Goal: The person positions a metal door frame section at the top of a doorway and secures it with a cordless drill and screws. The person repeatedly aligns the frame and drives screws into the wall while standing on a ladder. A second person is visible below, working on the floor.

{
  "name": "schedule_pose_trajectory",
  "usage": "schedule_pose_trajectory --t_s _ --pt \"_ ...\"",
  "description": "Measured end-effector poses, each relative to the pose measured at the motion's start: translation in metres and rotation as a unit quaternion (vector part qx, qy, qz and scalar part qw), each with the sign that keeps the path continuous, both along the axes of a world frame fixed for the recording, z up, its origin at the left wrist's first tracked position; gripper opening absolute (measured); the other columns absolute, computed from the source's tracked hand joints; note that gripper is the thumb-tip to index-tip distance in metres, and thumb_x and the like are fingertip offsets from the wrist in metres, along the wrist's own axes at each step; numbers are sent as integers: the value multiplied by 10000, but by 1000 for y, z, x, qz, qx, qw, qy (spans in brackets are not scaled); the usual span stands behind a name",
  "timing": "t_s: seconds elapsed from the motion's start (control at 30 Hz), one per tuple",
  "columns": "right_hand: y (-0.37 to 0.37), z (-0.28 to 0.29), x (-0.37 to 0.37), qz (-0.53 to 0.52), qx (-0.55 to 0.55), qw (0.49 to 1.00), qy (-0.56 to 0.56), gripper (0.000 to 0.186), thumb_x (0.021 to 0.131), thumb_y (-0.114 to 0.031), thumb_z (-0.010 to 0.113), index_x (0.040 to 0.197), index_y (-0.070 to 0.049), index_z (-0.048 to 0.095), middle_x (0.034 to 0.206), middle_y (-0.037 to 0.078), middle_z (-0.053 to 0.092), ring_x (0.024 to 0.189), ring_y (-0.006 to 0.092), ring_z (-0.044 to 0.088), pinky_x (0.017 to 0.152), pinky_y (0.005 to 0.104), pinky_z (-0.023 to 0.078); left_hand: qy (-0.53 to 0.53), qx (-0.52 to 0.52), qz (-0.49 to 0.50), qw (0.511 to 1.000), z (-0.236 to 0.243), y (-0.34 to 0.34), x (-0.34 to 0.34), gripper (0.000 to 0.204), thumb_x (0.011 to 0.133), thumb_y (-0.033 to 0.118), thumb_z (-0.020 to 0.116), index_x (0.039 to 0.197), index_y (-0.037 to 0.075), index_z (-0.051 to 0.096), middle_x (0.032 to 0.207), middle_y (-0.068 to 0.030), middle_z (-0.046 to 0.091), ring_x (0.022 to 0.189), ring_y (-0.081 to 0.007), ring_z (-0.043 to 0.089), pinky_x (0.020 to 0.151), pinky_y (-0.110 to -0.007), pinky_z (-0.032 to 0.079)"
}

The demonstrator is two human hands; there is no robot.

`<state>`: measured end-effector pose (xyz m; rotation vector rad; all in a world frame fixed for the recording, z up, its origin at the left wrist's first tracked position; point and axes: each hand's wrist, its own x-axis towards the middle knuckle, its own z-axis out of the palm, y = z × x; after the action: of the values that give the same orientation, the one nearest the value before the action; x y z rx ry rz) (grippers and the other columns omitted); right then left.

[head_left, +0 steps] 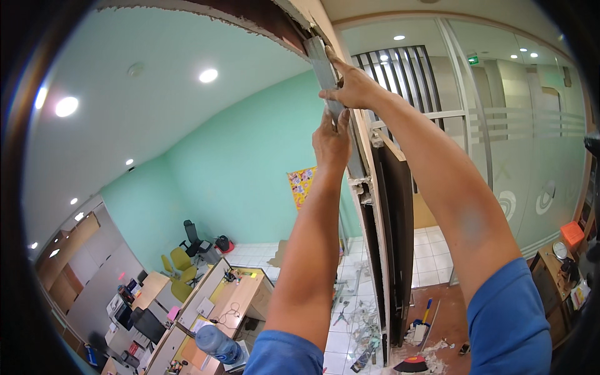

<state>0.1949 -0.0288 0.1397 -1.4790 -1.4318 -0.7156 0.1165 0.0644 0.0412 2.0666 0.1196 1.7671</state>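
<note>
We see a person's two bare hands raised overhead, gripping a narrow grey metal channel (pixel 322 65) at the stripped edge of a partition wall. The step in hand, as we judge it, is handling this strip where it meets the broken wall head (pixel 265 17); the next move seems to call for a firm hold by both hands and care around the raw edges. The right hand (pixel 353 87) is the higher one, its thumb laid across the channel's face and its forefinger stretched up the right side, clamping it between them. The left hand (pixel 331 142) sits just below, thumb and fingers closed around the lower part. The channel leans slightly, top to the left; it looks straight, flat-faced, dull and scuffed. We cannot tell whether its upper end is fixed. Beneath the hands, the wall's end shows crumbling plaster (pixel 362 189) beside a dark brown panel (pixel 395 244), and broken fragments (pixel 362 325) litter the white-tiled floor (pixel 428 255).
</note>
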Motion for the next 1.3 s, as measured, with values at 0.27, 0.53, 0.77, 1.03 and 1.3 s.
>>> schedule_pose_trajectory --t_s 0.27,0.53,0.77,1.03,1.3 --pt "8 -8 -34 -218 74 973 18 420 1003 -409 563 1307 -138 665 1113 180 719 1105 334 665 933 449 526 15 14 44 999 -3 -3 1 495 1025 315 539 1448 66 473 1034 -282 693 977 -483 648 837 -525 496" --pt "25 14 -11 -161 134 968 141 571 878 -531 714 1303 -152 679 1260 174 682 1189 338 634 1018 406 507 86 -8 117 989 11 -7 6 633 1047 427 452 1535 39 347 1008 -291 699 965 -487 657 870 -534 503" --pt "31 9 -2 -220 136 959 115 802 788 -568 803 1416 -125 575 1335 115 653 1237 277 619 1022 377 520 197 -22 189 962 16 -2 -7 784 1011 549 480 1586 68 250 1019 -276 706 990 -444 674 872 -509 515" --pt "50 14 20 -216 132 960 119 827 746 -616 798 1313 -33 649 1248 210 684 1190 316 656 1016 393 525 92 -96 67 989 16 50 20 907 816 725 676 1341 -13 611 1078 -259 720 1028 -391 694 926 -454 516" --pt "24 -19 21 -29 34 985 167 595 823 -316 830 1274 28 653 809 93 675 610 160 598 558 306 518 137 -161 -59 976 21 46 10 820 819 672 724 1149 -79 713 919 -236 747 899 -299 729 842 -407 546"
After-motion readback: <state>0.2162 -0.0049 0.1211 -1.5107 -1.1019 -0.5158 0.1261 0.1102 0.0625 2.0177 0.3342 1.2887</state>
